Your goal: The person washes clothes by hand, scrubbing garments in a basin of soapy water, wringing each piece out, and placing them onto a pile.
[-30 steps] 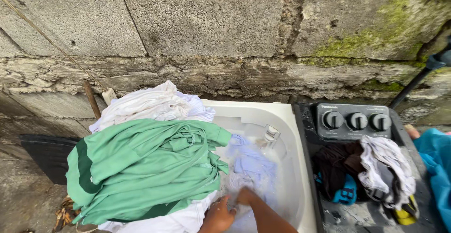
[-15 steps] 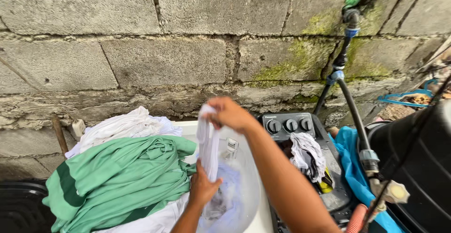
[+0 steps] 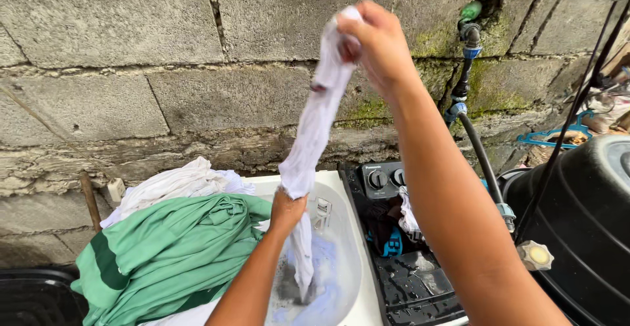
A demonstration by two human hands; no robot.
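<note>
Wet white garment (image 3: 314, 129) twisted ropelike, right hand (image 3: 375, 45) fingers gripping top, left hand (image 3: 287, 209) squeezing middle

A heap of clothes (image 3: 164, 247) lies left of the tub (image 3: 348, 260), the control panel (image 3: 384, 178) right.

I saw a green garment (image 3: 164, 254) heaped over white clothes (image 3: 177, 185) on the left. Behind stood a block wall (image 3: 131, 57) with green moss (image 3: 433, 40). A black hose (image 3: 482, 158) ran down from a tap (image 3: 469, 21). Three dials (image 3: 384, 178) sat on a black panel, dark laundry (image 3: 387, 224) lay just below, and a black barrel (image 3: 584, 227) stood at right.
</note>
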